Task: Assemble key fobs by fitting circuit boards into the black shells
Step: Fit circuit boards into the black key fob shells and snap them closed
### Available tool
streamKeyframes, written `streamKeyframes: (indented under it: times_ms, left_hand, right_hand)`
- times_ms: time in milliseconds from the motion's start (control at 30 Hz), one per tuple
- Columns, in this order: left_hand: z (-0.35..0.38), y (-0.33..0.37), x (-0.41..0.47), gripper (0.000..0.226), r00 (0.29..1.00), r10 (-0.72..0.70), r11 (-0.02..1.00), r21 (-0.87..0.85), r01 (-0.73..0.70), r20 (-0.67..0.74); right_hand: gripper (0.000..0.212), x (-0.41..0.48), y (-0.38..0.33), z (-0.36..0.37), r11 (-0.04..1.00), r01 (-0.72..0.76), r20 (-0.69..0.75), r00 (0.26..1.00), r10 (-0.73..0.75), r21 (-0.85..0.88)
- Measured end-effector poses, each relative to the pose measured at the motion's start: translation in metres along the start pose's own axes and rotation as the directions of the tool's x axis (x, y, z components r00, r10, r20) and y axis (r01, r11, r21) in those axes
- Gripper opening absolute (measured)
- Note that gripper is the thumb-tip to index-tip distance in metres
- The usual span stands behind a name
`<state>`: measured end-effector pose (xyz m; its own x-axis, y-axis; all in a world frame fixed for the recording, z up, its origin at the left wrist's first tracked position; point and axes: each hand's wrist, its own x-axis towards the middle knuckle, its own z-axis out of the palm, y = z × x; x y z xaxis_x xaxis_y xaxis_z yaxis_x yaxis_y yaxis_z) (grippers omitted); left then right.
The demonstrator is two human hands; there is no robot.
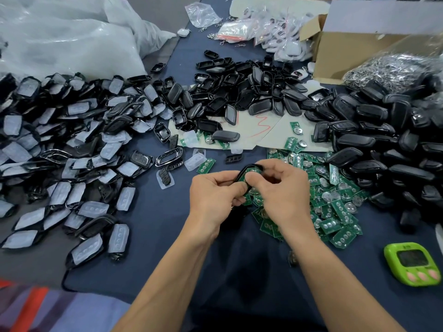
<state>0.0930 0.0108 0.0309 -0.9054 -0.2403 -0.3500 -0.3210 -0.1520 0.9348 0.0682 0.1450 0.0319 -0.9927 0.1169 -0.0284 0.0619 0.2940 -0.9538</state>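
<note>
While my left hand [213, 195] grips a black shell [248, 167] with its fingers curled round the near edge, my right hand [282, 188] pinches the same shell from the other side, the thumb lying on the green circuit board [240, 178] set in its hollow. I hold the shell just above the desk [155, 212], at the left edge of a loose heap of circuit boards [335, 212], many showing round silver batteries. Beyond that heap and to its right lies a big pile of black shells [383, 144], and another pile [239, 92] lies straight ahead. To my left spreads a mass of shells with clear rubber pads [72, 144]. Near my right forearm sits a green timer [413, 262]. At the far side stand a cardboard box [359, 46] and plastic bags [72, 39].
</note>
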Motion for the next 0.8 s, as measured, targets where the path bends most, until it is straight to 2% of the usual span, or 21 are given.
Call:
streamKeyframes:
  times_ms: [133,233,300,433,467,533,600,700,800]
  left_hand:
    - [-0.004,-0.001,0.0,0.03,0.99,0.069,0.984,0.152,-0.088,0.126]
    - [-0.007,0.001,0.004,0.035,0.995,0.078,0.982,0.166,-0.088,0.07]
    - [-0.006,0.004,0.006,0.035,0.996,0.094,0.983,0.157,-0.094,0.008]
    - [-0.013,0.005,0.008,0.024,0.982,0.171,0.91,0.37,-0.189,0.081]
    - [-0.015,0.005,0.01,0.022,0.981,0.174,0.912,0.362,-0.193,0.085]
    - [-0.02,0.006,0.013,0.025,0.99,0.138,0.966,0.214,-0.143,0.035]
    - [-0.027,0.006,0.017,0.03,0.994,0.065,0.997,0.035,-0.063,-0.083]
    - [-0.045,0.004,0.02,0.023,0.968,-0.025,0.986,-0.167,-0.018,-0.251]
    - [-0.068,0.005,0.022,0.03,0.954,-0.034,0.962,-0.267,-0.049,-0.297]
  right_hand:
    - [0.019,0.01,0.0,-0.006,0.997,-0.039,0.061,0.998,0.035,0.068]
    - [0.014,0.014,-0.006,-0.007,0.995,-0.052,0.195,0.98,0.035,0.082]
    - [0.014,0.016,-0.01,-0.004,0.995,-0.058,0.227,0.973,0.039,0.077]
    - [0.016,0.024,-0.018,0.001,0.999,-0.01,0.277,0.961,0.02,-0.037]
    - [0.016,0.026,-0.022,0.001,0.997,0.01,0.314,0.949,0.013,-0.071]
    - [0.017,0.032,-0.026,0.004,0.995,0.006,0.361,0.932,0.032,-0.102]
    - [0.02,0.041,-0.028,0.011,0.99,0.011,0.326,0.945,0.036,-0.141]
    - [0.021,0.053,-0.029,0.027,0.965,0.099,0.309,0.951,-0.019,-0.243]
    - [0.024,0.057,-0.032,0.056,0.923,0.195,0.381,0.923,-0.059,-0.331]
